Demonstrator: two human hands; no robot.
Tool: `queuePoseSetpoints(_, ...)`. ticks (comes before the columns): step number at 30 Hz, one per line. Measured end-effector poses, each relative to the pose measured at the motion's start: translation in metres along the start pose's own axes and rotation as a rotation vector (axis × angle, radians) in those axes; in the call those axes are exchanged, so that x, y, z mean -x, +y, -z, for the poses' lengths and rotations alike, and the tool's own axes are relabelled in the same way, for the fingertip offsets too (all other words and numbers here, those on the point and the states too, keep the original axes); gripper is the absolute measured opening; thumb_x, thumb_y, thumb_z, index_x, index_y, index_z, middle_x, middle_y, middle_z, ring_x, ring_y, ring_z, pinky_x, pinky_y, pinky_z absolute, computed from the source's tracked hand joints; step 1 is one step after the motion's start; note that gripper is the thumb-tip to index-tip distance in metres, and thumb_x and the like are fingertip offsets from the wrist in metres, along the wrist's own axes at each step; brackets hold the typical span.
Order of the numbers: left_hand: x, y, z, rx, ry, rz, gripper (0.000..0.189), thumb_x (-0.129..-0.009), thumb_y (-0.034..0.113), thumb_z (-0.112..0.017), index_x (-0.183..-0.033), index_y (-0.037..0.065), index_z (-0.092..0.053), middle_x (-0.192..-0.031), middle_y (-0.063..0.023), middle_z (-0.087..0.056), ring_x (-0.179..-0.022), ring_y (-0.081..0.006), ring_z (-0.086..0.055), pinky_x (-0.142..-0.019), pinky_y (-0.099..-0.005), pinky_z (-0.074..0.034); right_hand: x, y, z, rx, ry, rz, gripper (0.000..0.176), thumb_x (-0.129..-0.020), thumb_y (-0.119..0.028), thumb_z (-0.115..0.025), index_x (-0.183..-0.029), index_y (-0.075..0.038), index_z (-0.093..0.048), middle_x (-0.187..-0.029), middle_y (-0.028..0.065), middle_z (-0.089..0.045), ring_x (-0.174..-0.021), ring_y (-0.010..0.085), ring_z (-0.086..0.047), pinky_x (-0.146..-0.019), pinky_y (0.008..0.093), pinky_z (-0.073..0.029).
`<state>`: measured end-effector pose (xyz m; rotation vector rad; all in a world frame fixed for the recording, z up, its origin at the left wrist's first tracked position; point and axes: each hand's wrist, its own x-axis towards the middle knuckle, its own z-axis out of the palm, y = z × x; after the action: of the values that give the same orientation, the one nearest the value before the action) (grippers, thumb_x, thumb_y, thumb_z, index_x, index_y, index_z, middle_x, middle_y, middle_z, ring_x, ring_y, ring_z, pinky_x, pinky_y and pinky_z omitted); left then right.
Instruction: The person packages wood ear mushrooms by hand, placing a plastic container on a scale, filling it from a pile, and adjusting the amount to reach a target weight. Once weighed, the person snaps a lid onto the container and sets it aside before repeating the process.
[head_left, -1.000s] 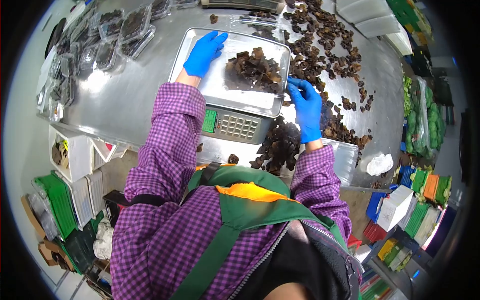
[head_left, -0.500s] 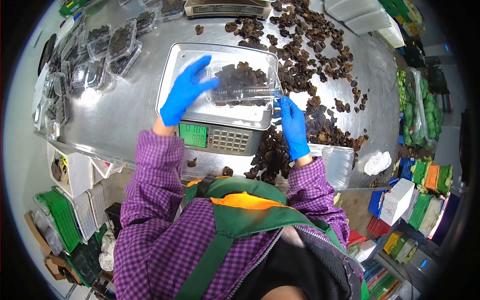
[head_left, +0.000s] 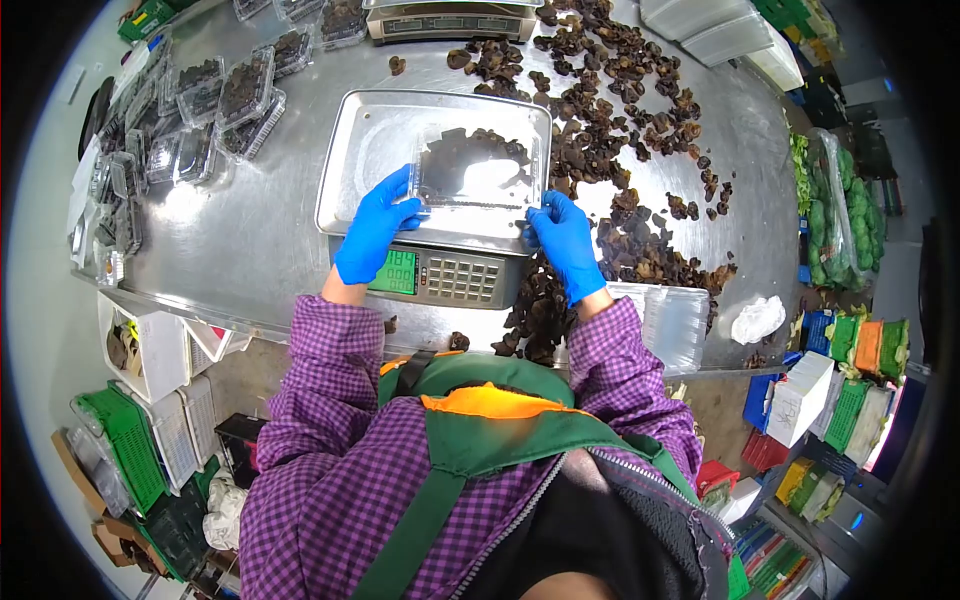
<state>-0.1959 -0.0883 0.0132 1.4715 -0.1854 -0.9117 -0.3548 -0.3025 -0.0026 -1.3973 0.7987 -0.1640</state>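
Note:
A clear plastic clamshell box (head_left: pixel 478 190) of dark wood ear mushrooms (head_left: pixel 450 155) sits on the metal tray (head_left: pixel 345 150) of a digital scale (head_left: pixel 462 279). Its lid lies over the mushrooms, with glare on top. My left hand (head_left: pixel 378 228), in a blue glove, grips the near left corner with thumb and fingers. At the near right corner, my right hand (head_left: pixel 563 240), gloved the same way, pinches the edge. Some of my fingertips are hidden behind the box rim. Part of the green scale display (head_left: pixel 397 271) shows beside my left wrist.
Loose wood ear mushrooms (head_left: pixel 625 90) spread over the steel table's right side. Filled clamshell boxes (head_left: pixel 245 90) crowd the left. Stacked empty plastic boxes (head_left: pixel 665 325) stand near the front edge. A second scale (head_left: pixel 450 22) is at the back, and a crumpled white wad (head_left: pixel 757 320) lies far right.
The raised lid has come down over the mushrooms. My left hand has moved from above the tray down to the box's near left corner. My right hand stays at the right corner.

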Motion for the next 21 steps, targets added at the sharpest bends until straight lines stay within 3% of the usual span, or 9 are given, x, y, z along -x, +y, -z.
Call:
queuePoseSetpoints(6,0.0,-0.004,-0.003,0.012,0.041,-0.04,0.054,-0.087,0.004,-0.054,-0.14,0.004,-0.04,-0.12,-0.0072,-0.06,-0.09,-0.0137,-0.064,-0.074,-0.0223,-0.05,0.0,-0.005,0.005,0.028,0.008,0.028,0.029,-0.09,-0.011,-0.058,-0.116,0.002,-0.055,-0.081,0.0086,-0.067,-0.064,0.0105,-0.062,-0.055,0.0242,-0.05)
queuePoseSetpoints(10,0.002,-0.008,-0.001,0.036,0.087,-0.039,0.053,-0.088,0.005,-0.055,-0.139,0.003,-0.041,-0.12,-0.0078,-0.06,-0.09,-0.0149,-0.064,-0.075,-0.0224,-0.05,0.031,0.004,0.024,0.27,0.175,0.299,0.03,-0.09,-0.011,-0.058,-0.119,-0.004,-0.06,-0.083,0.0039,-0.066,-0.068,0.0064,-0.054,-0.063,0.0221,-0.046)
queuePoseSetpoints(12,0.004,-0.009,0.001,0.071,0.047,-0.035,0.052,-0.089,0.006,-0.057,-0.139,0.003,-0.042,-0.122,-0.0085,-0.06,-0.092,-0.0156,-0.064,-0.075,-0.0225,-0.05,0.062,0.007,0.046,0.314,0.213,0.308,0.031,-0.088,-0.009,-0.061,-0.119,-0.004,-0.06,-0.08,0.002,-0.063,-0.071,0.0061,-0.052,-0.065,0.022,-0.045)
queuePoseSetpoints(14,0.007,-0.011,0.012,0.06,0.034,-0.038,0.047,-0.092,0.013,-0.057,-0.136,0.002,-0.046,-0.122,-0.0074,-0.06,-0.096,-0.0151,-0.063,-0.08,-0.0236,-0.049,0.09,0.026,0.076,0.34,0.307,0.279,0.035,-0.084,-0.008,-0.067,-0.118,-0.004,-0.061,-0.082,0.0016,-0.06,-0.072,0.0075,-0.053,-0.065,0.0227,-0.045)
queuePoseSetpoints(16,0.015,-0.001,0.019,-0.046,0.066,-0.138,0.043,-0.093,0.017,-0.057,-0.133,0.002,-0.049,-0.123,-0.0065,-0.06,-0.101,-0.0142,-0.061,-0.085,-0.0252,-0.048,0.123,0.024,0.095,0.603,0.429,0.234,0.037,-0.082,-0.01,-0.071,-0.117,-0.005,-0.061,-0.086,0.0016,-0.06,-0.072,0.0095,-0.053,-0.066,0.0242,-0.046)
queuePoseSetpoints(17,0.023,0.01,0.017,-0.024,0.104,-0.144,0.041,-0.094,0.021,-0.055,-0.131,0.003,-0.052,-0.123,-0.0062,-0.06,-0.105,-0.0144,-0.06,-0.09,-0.0272,-0.045,0.132,0.033,0.103,0.604,0.417,0.231,0.037,-0.082,-0.01,-0.071,-0.117,-0.005,-0.061,-0.086,0.0016,-0.06,-0.072,0.0095,-0.053,-0.066,0.0242,-0.046)
queuePoseSetpoints(19,0.028,0.025,0.021,-0.026,0.132,-0.162,0.041,-0.094,0.022,-0.054,-0.131,0.003,-0.052,-0.124,-0.0065,-0.06,-0.106,-0.015,-0.059,-0.091,-0.0277,-0.045,0.146,0.061,0.117,0.886,0.455,0.145,0.038,-0.081,-0.011,-0.073,-0.117,-0.005,-0.061,-0.088,0.0029,-0.06,-0.07,0.0126,-0.054,-0.066,0.0276,-0.048)
queuePoseSetpoints(21,0.028,0.034,0.025,-0.048,0.164,-0.21,0.041,-0.095,0.024,-0.052,-0.13,0.004,-0.053,-0.124,-0.0064,-0.06,-0.109,-0.0158,-0.058,-0.094,-0.0287,-0.043,0.149,0.099,0.127,0.596,0.368,-0.045,0.033,-0.079,-0.016,-0.074,-0.109,-0.005,-0.065,-0.088,0.0093,-0.066,-0.072,0.0177,-0.061,-0.069,0.031,-0.05)
